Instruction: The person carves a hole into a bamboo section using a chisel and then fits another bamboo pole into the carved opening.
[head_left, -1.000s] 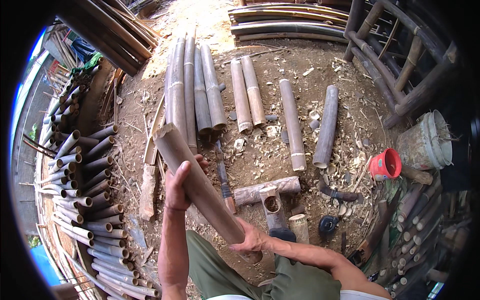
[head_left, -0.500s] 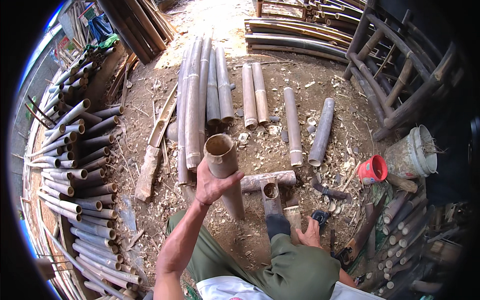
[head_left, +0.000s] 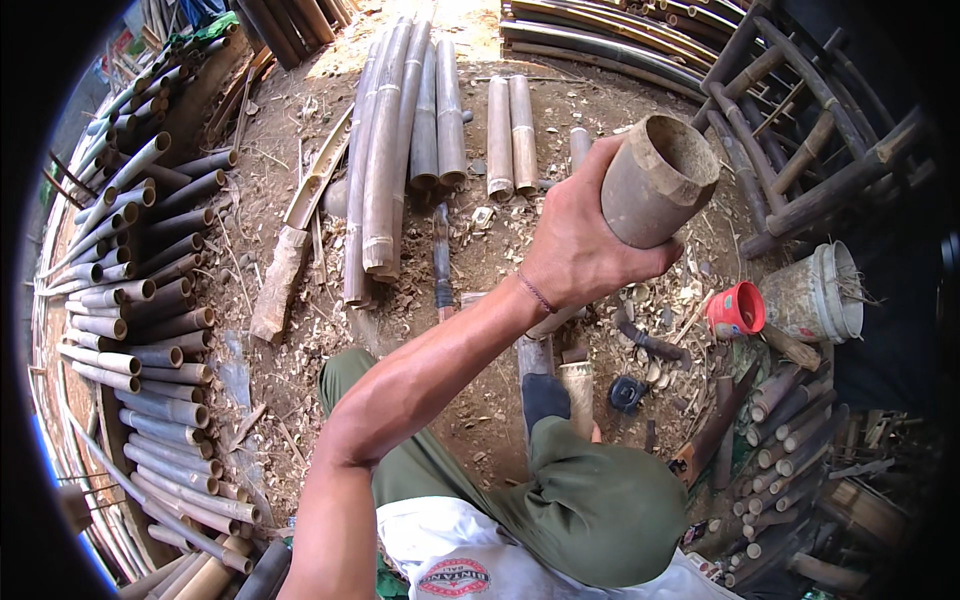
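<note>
The left hand (head_left: 590, 248) grips a thick bamboo tube (head_left: 648, 200) near its open end, holding it tilted above the chip-strewn ground (head_left: 275, 195). Only a sliver of the right hand (head_left: 597, 432) shows, beside a short bamboo piece (head_left: 579, 392) and the knee (head_left: 610, 495); its grip cannot be told.

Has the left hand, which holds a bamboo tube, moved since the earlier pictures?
Yes: judged against the red bucket, the left hand with its bamboo tube has moved rightward and higher in the view, nearer the bucket.
</note>
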